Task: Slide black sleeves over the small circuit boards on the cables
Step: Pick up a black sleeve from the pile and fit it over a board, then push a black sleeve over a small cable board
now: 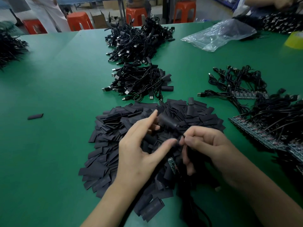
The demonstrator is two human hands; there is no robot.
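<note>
A wide heap of flat black sleeves (147,141) covers the green table (62,89) in front of me. Above it my left hand (142,145) holds a rounded black sleeve (165,122) between its fingers, index finger stretched out. My right hand (211,148) is closed on a thin black cable (193,154) right beside that sleeve's end. A small green circuit board (172,164) hangs below, between the two hands. Motion blur hides whether the sleeve is on the cable.
Sleeved cables with USB plugs (139,86) lie piled behind the heap, a bigger pile (137,40) farther back. Bare boards on cables (265,128) lie at right. A lone sleeve (35,116) lies at left. A clear plastic bag (219,34) and orange stools (80,21) sit beyond.
</note>
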